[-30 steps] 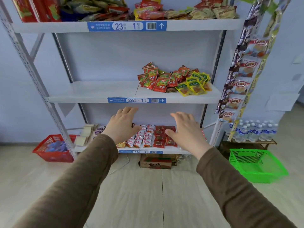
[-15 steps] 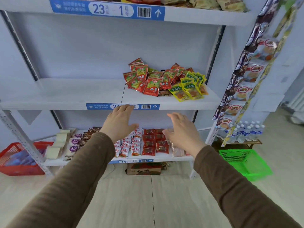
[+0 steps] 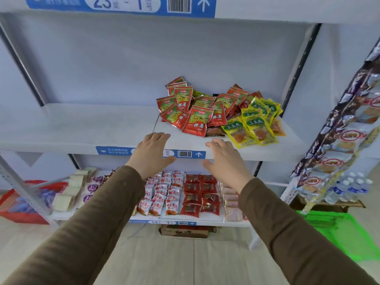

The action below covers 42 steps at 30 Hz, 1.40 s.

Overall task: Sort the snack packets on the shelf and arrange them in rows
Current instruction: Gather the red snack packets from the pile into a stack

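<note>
A loose heap of snack packets lies on the right half of the white middle shelf [image 3: 78, 128]: red-and-green packets [image 3: 197, 120] in the middle, yellow-green packets [image 3: 255, 124] to their right, a brown one [image 3: 214, 131] partly buried. My left hand [image 3: 153, 154] hovers at the shelf's front edge, fingers spread, holding nothing. My right hand [image 3: 225, 161] is beside it, also open and empty, just below and in front of the heap. Neither hand touches a packet.
The lower shelf [image 3: 185, 218] carries snack packets in tidy rows. Strips of hanging snacks [image 3: 337, 145] dangle at the right. A red basket [image 3: 18, 206] sits on the floor at left, a green basket [image 3: 337, 227] at right, water bottles [image 3: 349, 190] behind it, a cardboard box [image 3: 185, 231] under the rack.
The view has closed in on the middle shelf. Both hands have risen from in front of the lower shelf to the middle shelf's front edge, staying open and empty.
</note>
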Available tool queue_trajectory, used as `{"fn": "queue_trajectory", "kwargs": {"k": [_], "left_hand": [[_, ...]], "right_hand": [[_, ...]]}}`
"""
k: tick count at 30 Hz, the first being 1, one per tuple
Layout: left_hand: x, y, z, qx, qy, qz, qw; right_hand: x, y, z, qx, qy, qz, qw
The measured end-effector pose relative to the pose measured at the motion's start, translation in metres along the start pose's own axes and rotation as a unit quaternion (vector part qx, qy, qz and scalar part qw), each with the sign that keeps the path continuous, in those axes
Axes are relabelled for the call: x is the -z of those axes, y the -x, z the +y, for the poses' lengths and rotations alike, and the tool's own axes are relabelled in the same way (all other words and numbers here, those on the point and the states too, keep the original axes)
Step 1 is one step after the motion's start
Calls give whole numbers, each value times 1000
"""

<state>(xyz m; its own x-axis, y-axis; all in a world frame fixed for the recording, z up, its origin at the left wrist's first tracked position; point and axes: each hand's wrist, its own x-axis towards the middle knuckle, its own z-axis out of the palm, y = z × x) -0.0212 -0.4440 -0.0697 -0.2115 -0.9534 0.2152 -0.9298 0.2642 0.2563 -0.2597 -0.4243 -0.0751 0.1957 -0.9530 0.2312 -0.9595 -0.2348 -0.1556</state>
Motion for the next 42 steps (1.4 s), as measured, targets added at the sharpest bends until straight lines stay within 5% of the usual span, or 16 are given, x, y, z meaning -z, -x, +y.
{"fn": "queue_trajectory", "kwargs": {"k": [28,42], "left_hand": [[-39,-272,-121,34,33,-29,998],[-94,-354,-174,232,96,-78,965]], "right_hand": [[-57,-317,32,16,-12,28,999],[-100,-434,55,-20,44,-81,996]]}}
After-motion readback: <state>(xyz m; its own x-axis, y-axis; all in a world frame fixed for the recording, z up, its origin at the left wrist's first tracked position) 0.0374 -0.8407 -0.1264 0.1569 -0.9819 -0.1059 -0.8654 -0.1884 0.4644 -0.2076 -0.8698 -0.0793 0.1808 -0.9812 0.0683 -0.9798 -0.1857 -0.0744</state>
